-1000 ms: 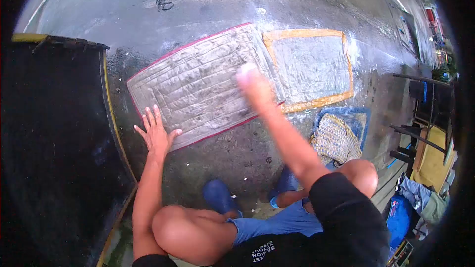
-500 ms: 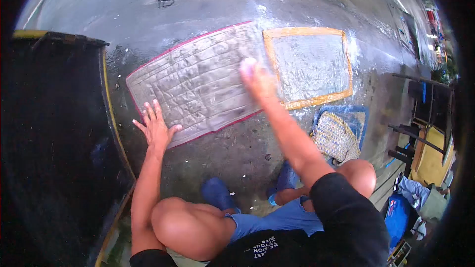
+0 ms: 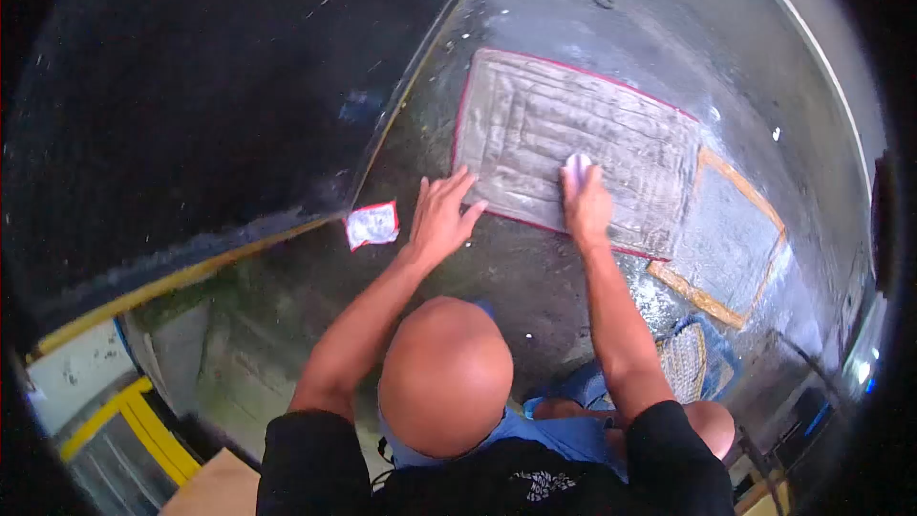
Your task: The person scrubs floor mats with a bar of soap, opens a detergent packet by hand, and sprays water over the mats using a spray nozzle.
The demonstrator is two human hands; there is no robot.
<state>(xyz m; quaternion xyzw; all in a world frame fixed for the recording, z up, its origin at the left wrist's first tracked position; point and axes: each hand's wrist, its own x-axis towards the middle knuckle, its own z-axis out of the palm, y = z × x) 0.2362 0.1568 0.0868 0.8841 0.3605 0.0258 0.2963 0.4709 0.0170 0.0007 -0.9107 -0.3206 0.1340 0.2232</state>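
Observation:
A grey quilted mat [image 3: 535, 124] with dark red edging lies flat on the wet concrete floor, its surface creased and damp. My right hand [image 3: 590, 208] grips a small white-and-lavender object [image 3: 577, 168] and presses it on the mat near its front edge. Whether that object is a brush or a bar of soap, I cannot tell. At the mat's near left corner, my left hand [image 3: 442, 218] is open, fingers spread, with the fingertips at the edge. A grey mat with orange edging [image 3: 734, 237] lies against the right side of the quilted one.
A red-and-white packet [image 3: 373, 225] lies left of my left hand, beside a large black panel [image 3: 210, 86] with a yellowish edge. A woven mat [image 3: 684, 363] and a blue mat [image 3: 723, 359] are bunched at lower right. My bent left knee [image 3: 446, 373] is in front.
My view has swung left, bringing the packet into sight. The right hand has moved across the quilted mat from its right edge toward the front edge. The left hand stays at the near left corner.

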